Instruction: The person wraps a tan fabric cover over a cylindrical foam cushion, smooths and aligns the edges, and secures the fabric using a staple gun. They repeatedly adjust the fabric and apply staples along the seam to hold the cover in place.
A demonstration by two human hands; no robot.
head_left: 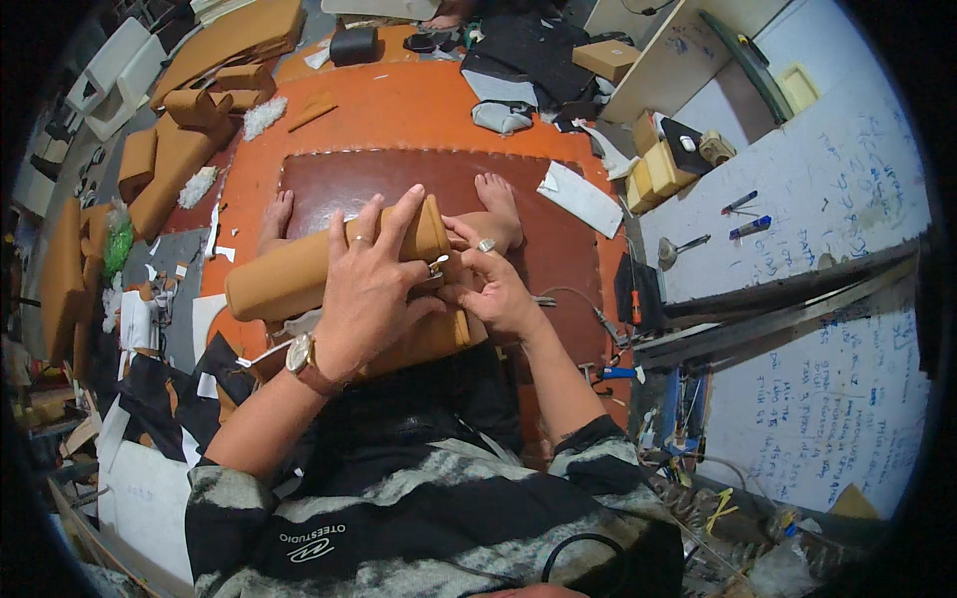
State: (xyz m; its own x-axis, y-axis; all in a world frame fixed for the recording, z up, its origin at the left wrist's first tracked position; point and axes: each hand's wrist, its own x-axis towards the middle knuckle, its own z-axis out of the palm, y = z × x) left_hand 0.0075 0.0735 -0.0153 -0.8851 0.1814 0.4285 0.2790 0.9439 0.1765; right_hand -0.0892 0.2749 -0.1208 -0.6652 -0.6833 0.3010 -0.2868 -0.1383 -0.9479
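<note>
A tan upholstered cushion, shaped like a padded roll, lies across my lap, with a second tan padded part below it. My left hand rests over the roll, its longer fingers stretched across the top and its thumb bent in below. Close to that index finger a small shiny metal piece shows at the roll's right end; I cannot tell its kind. My right hand reaches in from the right, fingers bent into a pinch at the gap between the padded parts. What it pinches is hidden.
Under me spreads an orange and dark red mat. Several tan upholstered pieces lie at the left, near white stuffing. On the right stands a written-on white board surface with pens. A red-handled screwdriver lies beside it.
</note>
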